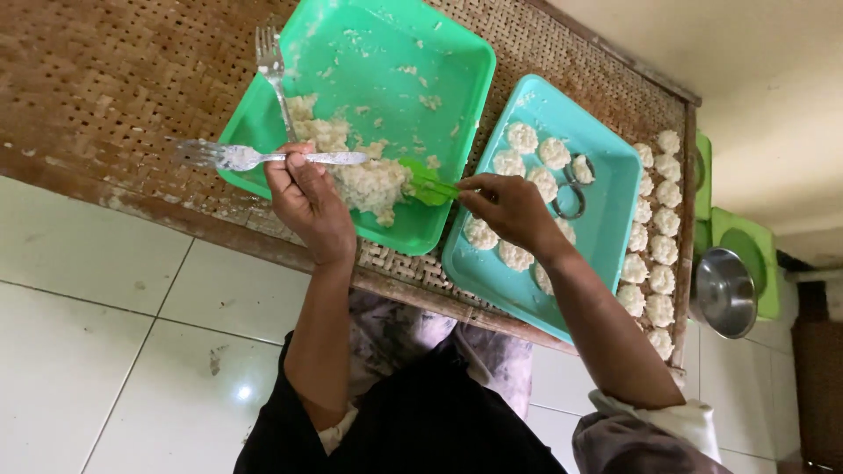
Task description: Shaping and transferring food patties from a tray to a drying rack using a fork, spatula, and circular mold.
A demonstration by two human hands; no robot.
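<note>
The person wore a black top, its left sleeve pushed up past the elbow with a pale lining showing at the fold. Nearest the teal tray (615, 184), the right sleeve (659, 421) was rolled into a whitish-grey cuff. Their trousers were grey and mottled (faded or dusted, hard to tell).

The fork (263, 157) in my left hand (307, 202) was shiny metal, smeared with pale, lumpy, moist-looking rice mash (369, 183). The spatula (428, 185) in my right hand (509, 211) was smooth green plastic. Both trays, the green tray (457, 61) and the teal tray (615, 228), were glossy plastic. They sat on a rough woven mat (105, 79), matt brown. The bowl (724, 292) was polished steel, the floor tiles (105, 351) glossy white.
</note>
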